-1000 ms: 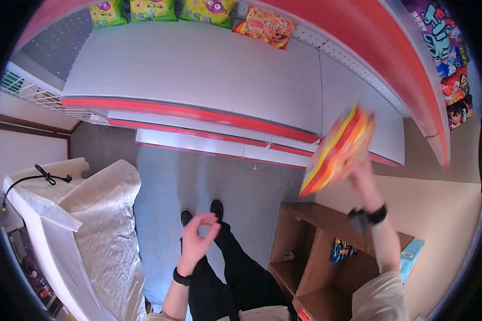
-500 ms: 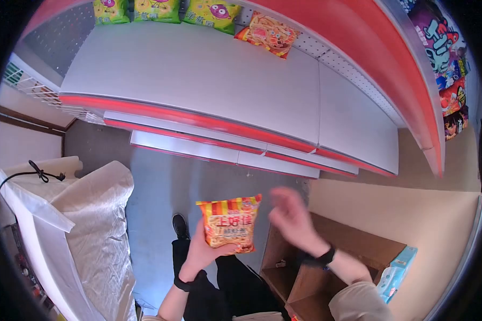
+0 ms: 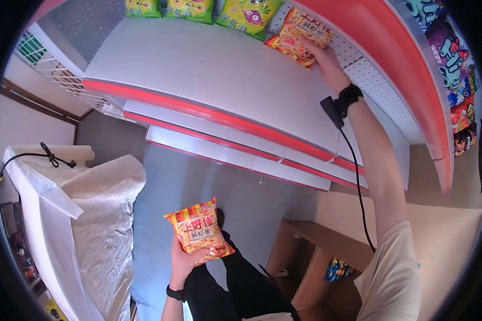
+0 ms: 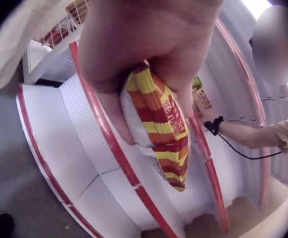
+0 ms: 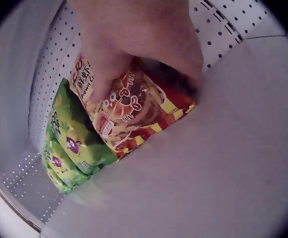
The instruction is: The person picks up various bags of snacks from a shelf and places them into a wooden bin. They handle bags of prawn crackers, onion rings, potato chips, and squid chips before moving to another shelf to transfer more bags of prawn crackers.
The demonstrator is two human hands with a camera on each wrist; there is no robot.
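My left hand (image 3: 182, 261) holds an orange-and-red bag of prawn crackers (image 3: 197, 231) in front of my legs, thumb across its lower front. In the left wrist view the striped end of this bag (image 4: 158, 129) points away from the palm. My right hand (image 3: 329, 65) reaches to the back of the shelf and grips a second bag of prawn crackers (image 3: 307, 33). The right wrist view has thumb and fingers around the upper part of that bag (image 5: 134, 106), its striped bottom edge at the shelf board. Several green snack bags (image 3: 249, 17) stand in a row to its left.
The white shelf (image 3: 209, 69) has a red front edge, with more shelves below. A red-edged upper shelf (image 3: 412, 69) overhangs at right, with snack bags (image 3: 450, 59) beyond. A cloth-covered stand (image 3: 99, 208) is at left, a brown wooden cabinet (image 3: 310, 235) at lower right.
The first prawn cracker bag passed from my right hand to my left, which now holds it lower left. My right hand then moved up to the shelf and took hold of the second bag.
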